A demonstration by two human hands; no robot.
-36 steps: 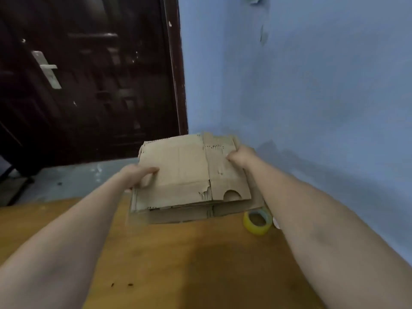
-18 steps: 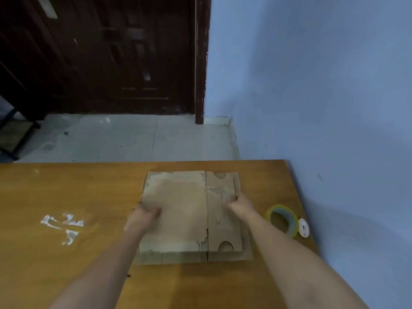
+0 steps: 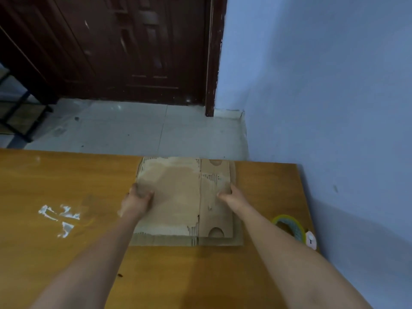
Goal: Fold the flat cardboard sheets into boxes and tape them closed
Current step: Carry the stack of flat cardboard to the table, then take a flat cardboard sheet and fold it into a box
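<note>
A stack of flat brown cardboard sheets point(image 3: 178, 197) lies on the wooden table point(image 3: 55, 186) near its far edge. My left hand point(image 3: 137, 200) grips the top sheet's left edge, thumb on top. At the right edge of that sheet my right hand point(image 3: 231, 197) pinches it, thumb on top as well. The sheet has half-round cut-outs and a torn front edge. A roll of yellow-green tape point(image 3: 289, 226) lies flat on the table to the right, partly hidden by my right forearm.
A small white object point(image 3: 311, 239) sits beside the tape at the table's right edge. White residue patches point(image 3: 60, 217) mark the tabletop on the left. A blue wall runs close along the right. Beyond the table are grey floor tiles and a dark door.
The stack was held up in the air a second ago; now it lies flat on the table. Both hands keep their hold at its sides, and the view has tilted downward.
</note>
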